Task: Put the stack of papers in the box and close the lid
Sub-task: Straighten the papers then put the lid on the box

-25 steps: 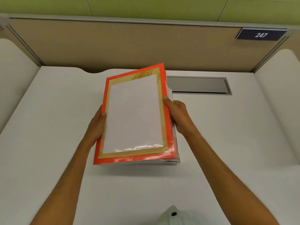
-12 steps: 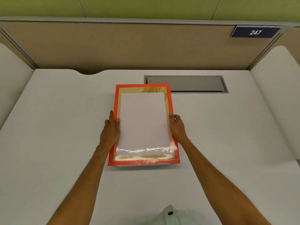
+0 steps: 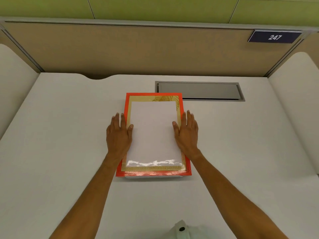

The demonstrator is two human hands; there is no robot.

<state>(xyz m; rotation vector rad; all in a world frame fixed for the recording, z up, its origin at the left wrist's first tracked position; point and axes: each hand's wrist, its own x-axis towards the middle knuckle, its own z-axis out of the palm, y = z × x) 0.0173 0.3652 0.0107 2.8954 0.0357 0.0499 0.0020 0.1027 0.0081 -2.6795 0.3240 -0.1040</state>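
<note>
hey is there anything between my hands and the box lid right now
Nothing visible. The left hand and right hand lie flat, open, on the side edges of the orange lid, which sits level on the box on the white desk.

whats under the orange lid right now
Only a thin white strip of the box shows below the lid at its near edge. Both hands rest flat on it. The inside is covered.
</note>
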